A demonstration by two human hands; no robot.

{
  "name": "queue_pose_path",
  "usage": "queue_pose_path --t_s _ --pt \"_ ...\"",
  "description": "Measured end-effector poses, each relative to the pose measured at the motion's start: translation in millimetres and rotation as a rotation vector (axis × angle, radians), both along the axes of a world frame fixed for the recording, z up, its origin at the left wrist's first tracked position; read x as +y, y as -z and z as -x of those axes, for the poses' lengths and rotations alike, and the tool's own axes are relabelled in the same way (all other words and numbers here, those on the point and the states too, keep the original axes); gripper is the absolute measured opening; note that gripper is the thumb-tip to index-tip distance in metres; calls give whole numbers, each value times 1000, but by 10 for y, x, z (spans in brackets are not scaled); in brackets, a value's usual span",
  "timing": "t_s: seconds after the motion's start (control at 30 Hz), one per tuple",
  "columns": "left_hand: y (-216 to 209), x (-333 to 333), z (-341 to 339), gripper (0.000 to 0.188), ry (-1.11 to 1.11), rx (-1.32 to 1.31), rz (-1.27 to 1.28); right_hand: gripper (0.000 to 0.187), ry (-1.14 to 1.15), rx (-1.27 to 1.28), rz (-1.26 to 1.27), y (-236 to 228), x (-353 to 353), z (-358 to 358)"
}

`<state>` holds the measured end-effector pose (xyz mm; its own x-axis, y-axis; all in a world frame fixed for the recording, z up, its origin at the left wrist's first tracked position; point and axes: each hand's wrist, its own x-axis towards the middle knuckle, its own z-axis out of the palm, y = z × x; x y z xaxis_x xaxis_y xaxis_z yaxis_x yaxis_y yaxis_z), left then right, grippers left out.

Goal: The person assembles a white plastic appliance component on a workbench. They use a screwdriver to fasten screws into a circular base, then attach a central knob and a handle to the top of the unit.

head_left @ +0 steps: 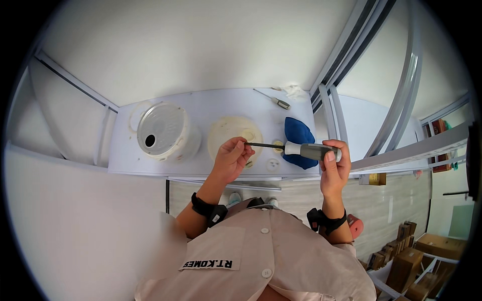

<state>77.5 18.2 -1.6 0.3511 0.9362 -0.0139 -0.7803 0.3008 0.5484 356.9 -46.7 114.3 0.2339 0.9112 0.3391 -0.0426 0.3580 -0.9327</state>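
Already off counter: large screwdriver, right hand fingers holding handle, left hand fingers pinching tip; smaller screwdriver lies unheld near far right corner.

Left hand drawn into a pinch, thumb and index together at its grip, remaining fingers curled below; left forearm slanting in from lower left of that grip; right hand wrapped round, thumb on the near side; right forearm below its grip.
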Motion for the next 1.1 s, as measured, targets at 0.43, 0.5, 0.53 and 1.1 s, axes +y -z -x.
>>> queue_pose_path --t_s 0.43,0.5,0.53,1.1 --pt "-43 142 216 12 -189 66 36 32 -266 -372 46 -94 108 84" --pt "-44 159 225 12 -218 66 12 31 -287 -433 71 -106 113 86" --pt "-28 161 232 12 -226 101 5 31 -293 -439 85 -102 111 86" --pt "-30 26 385 43 10 1464 -766 27 -1 -463 171 182 325 309"
